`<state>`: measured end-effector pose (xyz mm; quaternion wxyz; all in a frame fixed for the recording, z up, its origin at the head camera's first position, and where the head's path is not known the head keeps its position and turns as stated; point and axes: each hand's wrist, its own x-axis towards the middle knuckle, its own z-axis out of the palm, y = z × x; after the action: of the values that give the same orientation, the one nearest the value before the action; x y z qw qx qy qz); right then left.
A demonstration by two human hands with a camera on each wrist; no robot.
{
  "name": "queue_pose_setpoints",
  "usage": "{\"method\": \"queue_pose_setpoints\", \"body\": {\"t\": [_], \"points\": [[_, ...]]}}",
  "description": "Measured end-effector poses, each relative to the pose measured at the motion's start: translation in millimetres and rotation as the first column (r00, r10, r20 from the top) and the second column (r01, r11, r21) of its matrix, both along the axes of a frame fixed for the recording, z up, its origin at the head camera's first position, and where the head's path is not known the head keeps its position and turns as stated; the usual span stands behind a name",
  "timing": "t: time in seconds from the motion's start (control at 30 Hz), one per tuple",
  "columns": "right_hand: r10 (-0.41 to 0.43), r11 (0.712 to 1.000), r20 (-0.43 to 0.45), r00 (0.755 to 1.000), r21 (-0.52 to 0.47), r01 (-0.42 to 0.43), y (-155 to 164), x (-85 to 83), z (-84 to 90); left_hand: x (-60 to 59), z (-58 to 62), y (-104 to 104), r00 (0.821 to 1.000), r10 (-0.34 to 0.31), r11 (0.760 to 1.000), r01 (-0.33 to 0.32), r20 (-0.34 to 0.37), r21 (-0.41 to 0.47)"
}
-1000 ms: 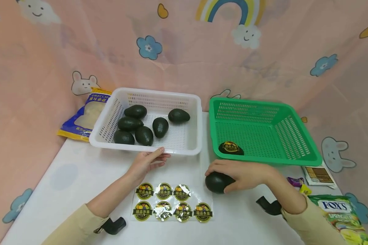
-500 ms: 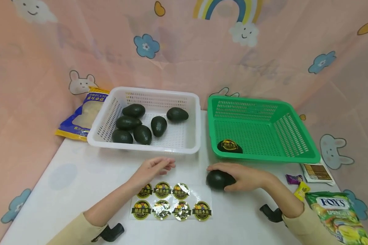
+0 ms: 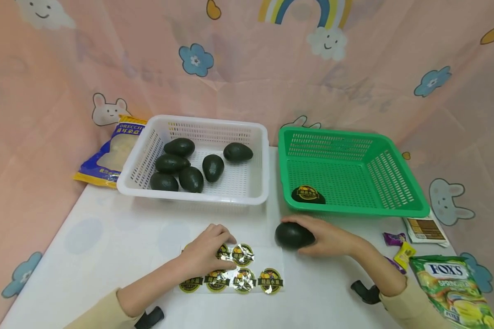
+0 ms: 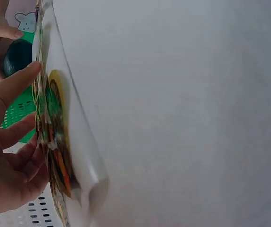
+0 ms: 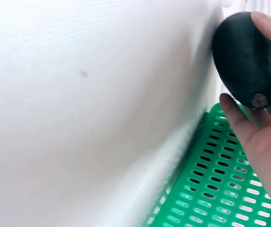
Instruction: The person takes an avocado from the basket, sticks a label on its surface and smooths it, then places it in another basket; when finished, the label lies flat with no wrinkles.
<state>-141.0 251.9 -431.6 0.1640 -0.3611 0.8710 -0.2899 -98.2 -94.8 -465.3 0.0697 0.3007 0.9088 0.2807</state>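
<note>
Right hand [image 3: 327, 237] curls thumb and fingers round a dark green, smooth-skinned, egg-shaped avocado [image 3: 294, 235] resting on the matte white table [image 3: 107, 228], just in front of the perforated green plastic basket [image 3: 395, 183]. Left hand [image 3: 206, 251] lies on a glossy clear sticker sheet [image 3: 271, 278] of round gold-and-black labels, fingers bent and close together; whether they pinch a label cannot be told. One labelled avocado [image 3: 308, 195] lies in the green basket; six bare ones fill the slotted white basket [image 3: 259, 151]. Backdrop: pink cartoon-printed cloth [image 3: 247, 68].
</note>
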Motion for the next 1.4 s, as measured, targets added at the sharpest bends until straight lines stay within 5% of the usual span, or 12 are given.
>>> {"method": "queue_pose_setpoints", "body": {"t": [0.4, 0.73, 0.93, 1.17, 1.4], "points": [[0.073, 0.995, 0.071, 0.995, -0.069, -0.068, 3, 2.5, -8.4, -3.3, -0.4, 2, 0.997, -0.021, 0.999, 0.018, 0.073, 0.036], [0.009, 1.000, 0.029, 1.000, -0.029, -0.008, -3, 3.4, 0.4, -9.7, 1.1, -5, 0.969, -0.111, 0.969, 0.057, 0.220, 0.241], [0.001, 0.998, -0.127, 0.992, -0.062, -0.009, -12, 5.5, 0.9, -15.9, 9.4, -6, 0.963, -0.148, 0.961, 0.086, 0.225, 0.263], [-0.013, 0.938, -0.398, 0.917, -0.322, -0.126, -47, 22.4, 1.4, -18.7, 20.3, 2, 0.961, -0.191, 0.954, 0.135, 0.198, 0.268], [-0.111, 0.951, -0.430, 0.896, -0.309, -0.030, -73, 42.2, -1.1, -20.5, 24.5, 8, 0.952, -0.223, 0.949, 0.162, 0.209, 0.272]]}}
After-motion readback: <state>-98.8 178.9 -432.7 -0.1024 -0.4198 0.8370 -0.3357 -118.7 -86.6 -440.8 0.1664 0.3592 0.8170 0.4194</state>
